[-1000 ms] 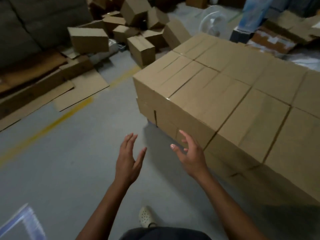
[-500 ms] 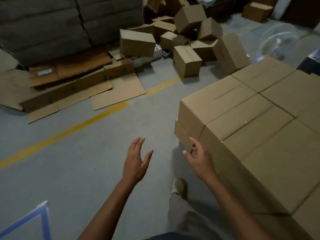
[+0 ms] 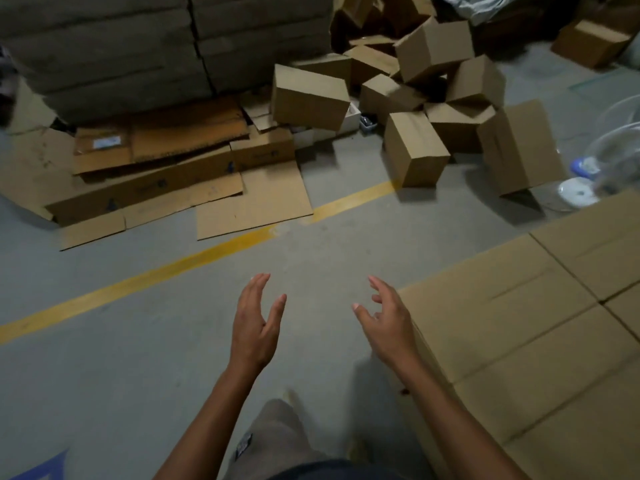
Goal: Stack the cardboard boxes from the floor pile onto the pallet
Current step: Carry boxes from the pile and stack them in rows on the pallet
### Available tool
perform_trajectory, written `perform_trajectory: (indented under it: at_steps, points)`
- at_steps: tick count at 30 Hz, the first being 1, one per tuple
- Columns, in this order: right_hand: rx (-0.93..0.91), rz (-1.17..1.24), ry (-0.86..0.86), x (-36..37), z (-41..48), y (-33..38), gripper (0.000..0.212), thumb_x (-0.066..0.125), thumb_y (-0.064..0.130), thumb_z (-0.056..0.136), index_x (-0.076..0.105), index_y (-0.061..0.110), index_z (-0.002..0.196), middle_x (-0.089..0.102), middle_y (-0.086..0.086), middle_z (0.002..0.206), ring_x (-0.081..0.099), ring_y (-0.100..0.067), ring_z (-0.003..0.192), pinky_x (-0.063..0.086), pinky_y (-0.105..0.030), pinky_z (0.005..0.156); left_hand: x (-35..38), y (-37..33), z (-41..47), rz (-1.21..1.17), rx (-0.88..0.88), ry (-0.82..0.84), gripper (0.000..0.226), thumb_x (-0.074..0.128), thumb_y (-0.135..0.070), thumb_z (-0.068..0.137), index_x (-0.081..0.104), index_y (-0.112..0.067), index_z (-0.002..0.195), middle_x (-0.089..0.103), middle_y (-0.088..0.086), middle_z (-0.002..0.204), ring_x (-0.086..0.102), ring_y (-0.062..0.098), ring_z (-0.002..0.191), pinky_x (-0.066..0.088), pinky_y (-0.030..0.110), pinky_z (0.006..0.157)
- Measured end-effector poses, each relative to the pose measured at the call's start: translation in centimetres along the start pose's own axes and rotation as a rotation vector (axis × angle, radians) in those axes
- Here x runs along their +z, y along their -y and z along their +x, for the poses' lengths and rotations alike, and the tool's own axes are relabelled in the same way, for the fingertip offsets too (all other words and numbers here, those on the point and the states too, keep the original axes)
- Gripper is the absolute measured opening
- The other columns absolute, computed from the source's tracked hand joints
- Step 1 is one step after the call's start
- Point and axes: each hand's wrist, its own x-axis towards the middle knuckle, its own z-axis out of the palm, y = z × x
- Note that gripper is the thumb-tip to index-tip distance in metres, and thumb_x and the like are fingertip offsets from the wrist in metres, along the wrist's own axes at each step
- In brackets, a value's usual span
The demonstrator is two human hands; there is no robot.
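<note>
A loose pile of brown cardboard boxes lies on the floor at the upper middle and right; one box stands nearest, by the yellow line. The stacked boxes fill the lower right; the pallet beneath them is hidden. My left hand is raised over the bare floor, fingers straight, holding nothing. My right hand hovers beside the near corner of the stack, fingers loosely spread, empty.
Flattened cardboard sheets lie on the floor at left, below a tall grey stack. A yellow floor line runs diagonally. A white fan stands at the right edge. Another box sits far right.
My view has swung left, away from the stack toward the floor pile. My right hand has come off the stack's corner, and both hands now hang over the open floor.
</note>
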Motion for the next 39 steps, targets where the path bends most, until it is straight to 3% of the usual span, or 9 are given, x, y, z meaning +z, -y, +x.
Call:
perform_trajectory:
  at_steps: [2,7,12,15,20,24,27,34,39]
  points:
    - [0.003,0.000,-0.005,1.1,4.9,0.9,0.058,0.070,0.023,0.093,0.048,0.016,0.146,0.052,-0.005,0.143,0.058,-0.020,0.120,0.052,-0.046,0.097,0.6,0.8,5.1,-0.017,-0.015,-0.005,0.061,0.047,-0.045,0.096,0.047,-0.011,0.146,0.047,0.008,0.151,0.040,0.022,0.142,0.033,0.039,0.117]
    - [0.004,-0.005,-0.054,4.7,18.4,3.7,0.059,0.069,0.025,0.094,0.046,0.016,0.147,0.052,-0.004,0.144,0.057,-0.020,0.121,0.053,-0.043,0.097,1.9,3.5,20.3,-0.069,-0.015,0.018,0.065,0.045,-0.050,0.095,0.045,-0.014,0.148,0.045,0.008,0.152,0.039,0.022,0.142,0.034,0.043,0.117]
    - [0.028,0.032,-0.113,7.5,30.8,9.1,0.061,0.070,0.024,0.093,0.044,0.017,0.149,0.052,-0.003,0.144,0.057,-0.020,0.122,0.053,-0.041,0.096,0.9,3.9,35.5,-0.097,-0.004,0.067,0.064,0.044,-0.052,0.095,0.045,-0.015,0.148,0.046,0.006,0.151,0.040,0.020,0.141,0.033,0.035,0.115]
    - [0.045,0.054,-0.145,8.3,37.5,12.0,0.061,0.070,0.024,0.094,0.044,0.018,0.148,0.052,-0.001,0.143,0.057,-0.019,0.122,0.052,-0.040,0.097,0.7,4.2,43.6,-0.116,-0.029,0.094,0.066,0.044,-0.056,0.094,0.045,-0.018,0.148,0.044,0.004,0.152,0.041,0.019,0.140,0.037,0.042,0.115]
    - [0.076,0.090,-0.177,8.9,48.1,14.1,0.058,0.068,0.026,0.095,0.045,0.021,0.148,0.053,0.000,0.143,0.056,-0.017,0.120,0.052,-0.040,0.097,2.3,4.0,54.7,-0.144,-0.047,0.107,0.066,0.045,-0.056,0.093,0.045,-0.019,0.148,0.046,0.003,0.151,0.044,0.019,0.137,0.039,0.043,0.113]
    - [0.104,0.111,-0.185,8.5,57.4,14.0,0.054,0.068,0.026,0.095,0.048,0.022,0.145,0.055,0.001,0.140,0.057,-0.016,0.117,0.051,-0.038,0.096,5.6,4.0,63.3,-0.206,-0.101,0.103,0.065,0.047,-0.057,0.094,0.045,-0.020,0.148,0.048,0.002,0.150,0.045,0.018,0.137,0.039,0.041,0.112]
    - [0.107,0.140,-0.185,7.8,65.6,13.2,0.053,0.069,0.023,0.094,0.050,0.019,0.143,0.057,0.000,0.138,0.060,-0.016,0.113,0.048,-0.031,0.090,8.9,3.1,70.5,-0.346,-0.204,0.070,0.050,0.052,-0.040,0.103,0.047,-0.017,0.147,0.050,0.003,0.148,0.047,0.020,0.136,0.039,0.035,0.108]
    - [0.169,0.209,-0.145,3.5,85.9,12.5,0.054,0.069,0.022,0.094,0.049,0.017,0.144,0.057,-0.002,0.137,0.060,-0.019,0.112,0.050,-0.040,0.097,15.6,-1.5,87.6,-0.487,-0.397,-0.060,0.043,0.051,-0.038,0.104,0.051,-0.019,0.142,0.055,0.001,0.136,0.049,0.021,0.131,0.041,0.046,0.112]
    - [0.204,0.246,-0.119,0.0,96.9,13.5,0.050,0.068,0.023,0.095,0.050,0.020,0.142,0.056,0.003,0.132,0.058,-0.016,0.112,0.049,-0.040,0.099,19.8,-4.8,97.3,-0.569,-0.445,-0.071,0.042,0.050,-0.038,0.104,0.051,-0.020,0.141,0.053,-0.003,0.133,0.048,0.020,0.132,0.040,0.042,0.110]
